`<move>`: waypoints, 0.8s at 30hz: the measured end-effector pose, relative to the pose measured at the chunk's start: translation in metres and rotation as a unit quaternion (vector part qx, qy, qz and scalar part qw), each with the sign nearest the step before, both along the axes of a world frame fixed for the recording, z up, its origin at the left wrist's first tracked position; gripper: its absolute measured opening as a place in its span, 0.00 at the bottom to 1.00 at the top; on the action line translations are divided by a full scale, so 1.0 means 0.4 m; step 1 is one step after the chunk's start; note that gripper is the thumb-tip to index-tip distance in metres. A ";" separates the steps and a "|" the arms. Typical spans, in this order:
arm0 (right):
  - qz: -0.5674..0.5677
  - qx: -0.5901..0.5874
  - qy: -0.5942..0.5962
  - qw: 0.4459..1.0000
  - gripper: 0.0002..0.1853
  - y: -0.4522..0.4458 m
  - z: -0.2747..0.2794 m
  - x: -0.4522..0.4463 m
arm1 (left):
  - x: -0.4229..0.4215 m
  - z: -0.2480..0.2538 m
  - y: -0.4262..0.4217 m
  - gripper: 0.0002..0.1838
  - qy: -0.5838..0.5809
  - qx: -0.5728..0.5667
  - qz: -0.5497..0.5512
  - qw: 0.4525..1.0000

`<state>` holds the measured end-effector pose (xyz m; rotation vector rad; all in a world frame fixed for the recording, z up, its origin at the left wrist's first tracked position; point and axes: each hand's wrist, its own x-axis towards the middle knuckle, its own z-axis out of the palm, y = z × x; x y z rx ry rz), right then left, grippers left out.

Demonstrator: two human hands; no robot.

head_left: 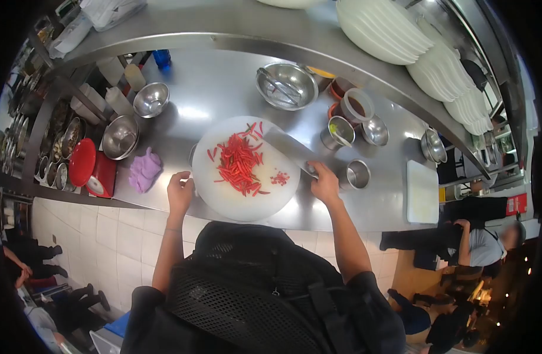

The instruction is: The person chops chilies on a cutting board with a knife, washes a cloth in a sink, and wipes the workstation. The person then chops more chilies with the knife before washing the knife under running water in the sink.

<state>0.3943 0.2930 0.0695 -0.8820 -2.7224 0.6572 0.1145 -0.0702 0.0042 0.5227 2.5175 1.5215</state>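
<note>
A round white cutting board [223,206] lies on the steel counter, with a pile of red chilies [240,164] in its middle. Small chopped red pieces [279,177] sit to the right of the pile. My right hand [325,182] is closed round the handle of a knife [285,147], whose broad blade lies across the board's upper right part. At the board's left edge is my left hand [180,192], its fingers bent; whether it touches the rim or holds anything is too small to tell.
A purple cloth [145,170] and a red scale [94,168] are on the left. Metal bowls [287,86], a metal cup [357,174] and a white rectangular board [422,192] stand behind and right. Stacked plates [383,32] rest on the overhead shelf. People are in the background.
</note>
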 end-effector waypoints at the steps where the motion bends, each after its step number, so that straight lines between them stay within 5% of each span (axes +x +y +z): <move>1: -0.017 0.022 -0.003 1.000 0.30 0.006 -0.005 0.002 | -0.002 0.006 -0.004 0.15 0.006 0.003 0.003 1.000; 6: -0.012 0.047 0.000 0.999 0.31 0.035 -0.046 -0.016 | 0.002 -0.001 -0.027 0.16 -0.018 -0.002 0.009 1.000; 16: 0.173 -0.107 0.062 0.977 0.25 0.075 -0.161 -0.060 | -0.068 -0.069 -0.100 0.17 0.024 -0.001 -0.002 1.000; 19: 0.137 -0.086 0.033 0.986 0.23 0.059 -0.129 -0.051 | -0.073 -0.062 -0.094 0.15 -0.046 0.024 -0.011 0.999; 21: 0.100 -0.048 0.031 0.993 0.24 0.043 -0.087 -0.041 | -0.116 -0.146 -0.103 0.15 -0.007 0.016 -0.018 1.000; 24: 0.038 0.023 0.046 0.998 0.19 0.044 0.013 -0.033 | -0.092 -0.054 -0.048 0.16 0.082 0.022 0.001 0.996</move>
